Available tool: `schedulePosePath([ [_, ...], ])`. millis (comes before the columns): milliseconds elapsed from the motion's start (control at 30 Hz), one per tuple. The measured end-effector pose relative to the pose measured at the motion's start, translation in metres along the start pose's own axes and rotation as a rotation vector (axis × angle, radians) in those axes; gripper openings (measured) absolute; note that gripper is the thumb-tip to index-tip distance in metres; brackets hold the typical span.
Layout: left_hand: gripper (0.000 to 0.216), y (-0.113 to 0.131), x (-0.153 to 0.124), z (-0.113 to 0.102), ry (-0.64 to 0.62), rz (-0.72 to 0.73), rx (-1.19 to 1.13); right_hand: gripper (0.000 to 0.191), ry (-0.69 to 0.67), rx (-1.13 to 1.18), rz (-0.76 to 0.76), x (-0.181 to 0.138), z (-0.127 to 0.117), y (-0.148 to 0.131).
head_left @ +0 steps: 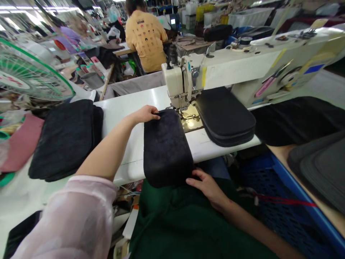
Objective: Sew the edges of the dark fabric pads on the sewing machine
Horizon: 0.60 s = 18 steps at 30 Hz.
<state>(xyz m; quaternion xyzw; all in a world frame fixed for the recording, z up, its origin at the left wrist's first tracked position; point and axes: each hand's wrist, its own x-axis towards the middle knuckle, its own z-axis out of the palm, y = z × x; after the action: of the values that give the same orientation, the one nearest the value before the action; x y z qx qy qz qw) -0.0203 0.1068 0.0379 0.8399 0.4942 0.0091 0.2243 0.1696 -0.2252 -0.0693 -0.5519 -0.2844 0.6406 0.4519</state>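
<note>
- Table, white, flat-topped (115, 111): beneath and beyond the left fingers, its near edge left of and above the right fingers.
- Sewing machine, off-white, long-armed, metal (242, 72): ahead and to the right of the left fingertips, its needle end near them.
- Crate, blue, openwork plastic (277, 172): to the right of the right fingers, well apart.
- Stack of black, soft-looking fabric pieces (64, 136): left of the left fingers, beyond the forearm.
- Stack of black, round-cornered flat pieces (226, 115): right of the left fingers, past the needle.
- Panel, single, black, round-cornered, nap-surfaced (167, 147): between both sets of fingers, its near end overhanging the table edge.
- Right hand, bare (210, 187): thumb and forefinger spread apart, at the panel's lower right corner.
- Left hand, bare (145, 114): fingers bent close together, touching the panel's upper left corner; whether they pinch it cannot be told.
- Needle plate, brass-coloured, shiny (192, 124): right of the left fingertips, just beside the panel; the needle there is perhaps raised, the view being poor.
</note>
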Motion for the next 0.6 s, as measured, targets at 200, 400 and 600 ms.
schedulePosePath([
  [200, 0.026, -0.014, 0.008, -0.004, 0.070, -0.133, 0.203, 0.047, -0.003, 0.188, -0.041, 0.001, 0.012, -0.001],
  [400, 0.034, -0.022, 0.010, -0.005, 0.065, -0.142, 0.278, 0.035, 0.204, 0.200, -0.238, -0.004, 0.014, -0.012],
  [600, 0.036, -0.024, 0.012, -0.006, 0.061, -0.098, 0.305, 0.033, 0.168, 0.177, -0.241, -0.010, 0.014, -0.025],
])
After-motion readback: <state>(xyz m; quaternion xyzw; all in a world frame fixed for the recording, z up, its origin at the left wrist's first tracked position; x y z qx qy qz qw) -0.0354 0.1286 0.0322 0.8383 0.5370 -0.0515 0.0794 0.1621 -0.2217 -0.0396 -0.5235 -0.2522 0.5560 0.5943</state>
